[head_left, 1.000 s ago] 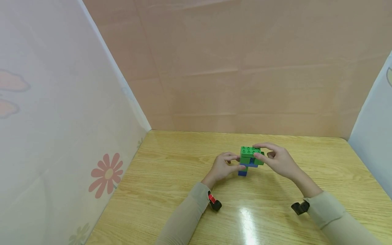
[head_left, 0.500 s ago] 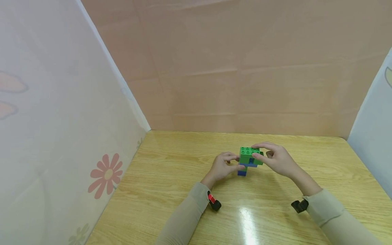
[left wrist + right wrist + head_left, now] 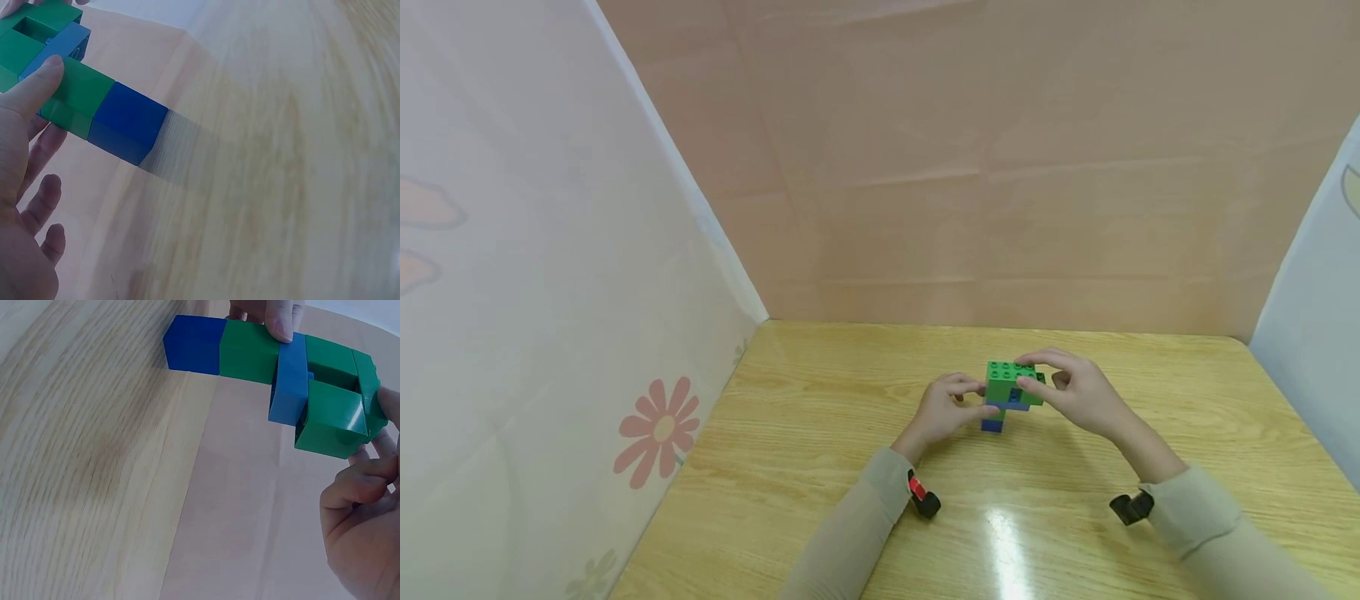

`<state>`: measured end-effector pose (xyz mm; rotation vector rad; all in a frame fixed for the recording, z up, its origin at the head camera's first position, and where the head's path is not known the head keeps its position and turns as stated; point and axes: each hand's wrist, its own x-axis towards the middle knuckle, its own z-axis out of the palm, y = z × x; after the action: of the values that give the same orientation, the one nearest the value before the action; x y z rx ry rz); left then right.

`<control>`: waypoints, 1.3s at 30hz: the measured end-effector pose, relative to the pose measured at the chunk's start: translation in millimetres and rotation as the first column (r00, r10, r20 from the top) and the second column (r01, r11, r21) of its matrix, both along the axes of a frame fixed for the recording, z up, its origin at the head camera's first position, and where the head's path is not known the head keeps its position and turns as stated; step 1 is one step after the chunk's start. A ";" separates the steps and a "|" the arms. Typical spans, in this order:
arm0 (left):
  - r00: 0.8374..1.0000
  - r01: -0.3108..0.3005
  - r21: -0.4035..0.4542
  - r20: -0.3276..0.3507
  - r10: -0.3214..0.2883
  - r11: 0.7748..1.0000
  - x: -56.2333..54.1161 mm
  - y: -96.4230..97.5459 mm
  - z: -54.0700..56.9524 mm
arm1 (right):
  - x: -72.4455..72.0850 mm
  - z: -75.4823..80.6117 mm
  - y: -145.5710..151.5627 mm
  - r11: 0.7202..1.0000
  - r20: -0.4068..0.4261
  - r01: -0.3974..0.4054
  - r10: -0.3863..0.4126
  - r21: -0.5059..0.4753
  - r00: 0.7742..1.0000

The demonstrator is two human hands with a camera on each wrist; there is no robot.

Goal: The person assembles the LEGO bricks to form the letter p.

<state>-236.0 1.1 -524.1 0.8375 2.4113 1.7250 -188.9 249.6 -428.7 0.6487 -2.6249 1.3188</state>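
Note:
A small tower of toy building bricks [image 3: 1000, 390] stands between both hands, its dark blue brick [image 3: 125, 122] lowest, right at the tabletop. Above that come a green brick [image 3: 250, 350] and a lighter blue brick [image 3: 290, 387] that juts out to the right. Two green bricks [image 3: 331, 422] sit on the lighter one with a gap between them, capped by a studded green piece [image 3: 1000, 372]. My left hand [image 3: 942, 410] pinches the tower around the lighter blue and upper green part. With thumb and fingers, my right hand [image 3: 1084, 395] grips the cap's right end.
The tower is on a wooden table [image 3: 820, 433], backed by a tan sheet [image 3: 985, 208]. A white flowered sheet [image 3: 625, 250] hangs at the left, another pale one [image 3: 1311, 275] at the right. Black cameras [image 3: 1131, 507] sit at both wrists.
Both hands keep their hold on the tower. The seam beneath the studded green cap shows less than a second ago; the head view has shifted very slightly.

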 end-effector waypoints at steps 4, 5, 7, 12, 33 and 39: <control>1.000 -0.005 -0.022 -0.022 0.004 1.000 -0.7 0.2 -0.8 | 1.7 -1.2 0.2 0.999 0.009 -0.002 0.002 -0.036 1.000; 0.999 -0.009 -0.027 -0.034 0.008 1.000 -0.6 0.2 -1.0 | 1.9 -1.6 0.4 0.999 0.016 -0.002 0.002 -0.040 1.000; 0.998 -0.017 -0.037 -0.060 0.015 0.999 -0.3 -0.2 -1.1 | 2.0 -2.7 1.3 0.999 0.038 0.000 0.002 -0.047 0.999; 0.995 -0.033 -0.049 -0.097 0.029 0.998 1.4 -1.6 -2.8 | 2.9 -8.7 8.5 0.998 0.097 0.015 -0.009 -0.067 0.995; 0.991 -0.042 -0.152 -0.133 0.022 0.988 7.1 -4.7 -3.2 | 7.0 -32.4 24.4 0.989 0.128 0.037 -0.019 -0.141 0.992; 0.988 -0.035 -0.188 -0.153 0.006 0.982 12.6 -6.8 1.1 | 2.9 -36.4 23.3 0.987 0.137 0.062 -0.041 -0.146 0.990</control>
<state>-223.4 -5.7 -523.0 0.9518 2.6383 1.4546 -186.0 272.9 -465.1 0.4828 -2.5899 1.5771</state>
